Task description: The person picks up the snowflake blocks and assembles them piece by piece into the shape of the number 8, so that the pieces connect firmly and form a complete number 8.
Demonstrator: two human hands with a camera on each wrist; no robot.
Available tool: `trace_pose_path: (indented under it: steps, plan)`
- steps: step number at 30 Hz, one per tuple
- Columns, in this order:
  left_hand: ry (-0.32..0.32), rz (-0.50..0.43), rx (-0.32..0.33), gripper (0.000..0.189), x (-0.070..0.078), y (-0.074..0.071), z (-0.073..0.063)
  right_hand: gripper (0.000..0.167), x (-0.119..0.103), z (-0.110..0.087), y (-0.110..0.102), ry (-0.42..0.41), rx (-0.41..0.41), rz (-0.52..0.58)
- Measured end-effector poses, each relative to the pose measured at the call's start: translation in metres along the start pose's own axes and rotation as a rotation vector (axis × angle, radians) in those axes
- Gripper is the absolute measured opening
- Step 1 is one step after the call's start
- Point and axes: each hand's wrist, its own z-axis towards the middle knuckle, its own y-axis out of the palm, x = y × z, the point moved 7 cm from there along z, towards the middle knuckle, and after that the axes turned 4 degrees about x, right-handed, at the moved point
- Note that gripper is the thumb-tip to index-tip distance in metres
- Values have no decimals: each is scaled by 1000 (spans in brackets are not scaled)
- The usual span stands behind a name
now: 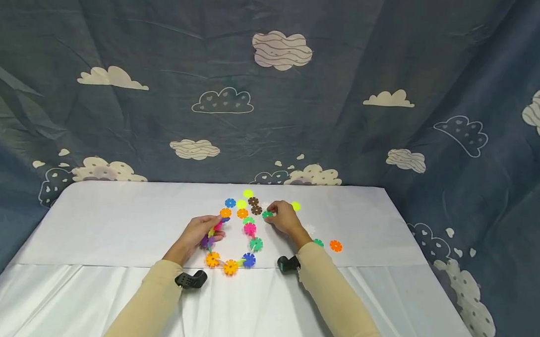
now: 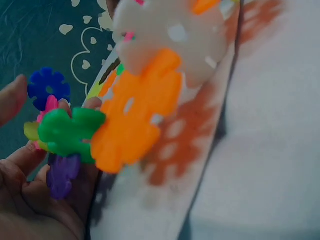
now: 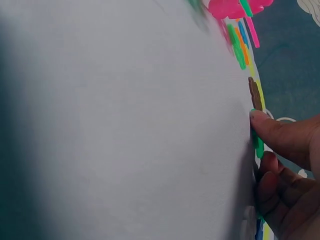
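Note:
A chain of joined notched plastic discs [image 1: 231, 267], shaped like flowers in several colours, curves in an open loop over the table. My left hand [image 1: 200, 234] grips its left end, near a purple disc [image 2: 63, 175] and a blue disc [image 2: 49, 89]. Close to the left wrist camera, an orange disc [image 2: 132, 117] and a whitish disc [image 2: 175, 37] of the chain show large. At the right, my right hand [image 1: 286, 218] pinches a loose green disc [image 1: 267, 214] between thumb and fingers, low at the tabletop. The chain's other end, with a pink disc [image 1: 250, 228], lies left of that hand.
Loose discs lie behind the chain: brown [image 1: 256, 210], orange [image 1: 242, 213], blue [image 1: 230, 203] and yellow [image 1: 248, 193]. Right of the right forearm are an orange disc [image 1: 335, 245] and a green one [image 1: 318, 242]. A dark cloud-print curtain [image 1: 160, 103] hangs behind the white table [image 1: 120, 218].

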Motion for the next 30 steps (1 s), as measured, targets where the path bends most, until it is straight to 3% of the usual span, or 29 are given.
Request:
trace_pose_path:
  steps: [6,13,17,23,30]
  plan:
    - [28,0,-15,41,-1,-2,1,25,0,-2,-2,-5,12,103]
    - [43,-102,0,34,-2,-6,1,18,-6,-6,3,48,19,564]
    - [58,-145,18,32,-2,-10,2,23,-30,-9,12,51,-39,711]
    - [70,-198,15,32,-1,-9,2,23,-69,-15,23,-15,-140,732]
    - [58,-162,34,28,1,-11,-1,21,-77,-7,42,-38,-154,728]
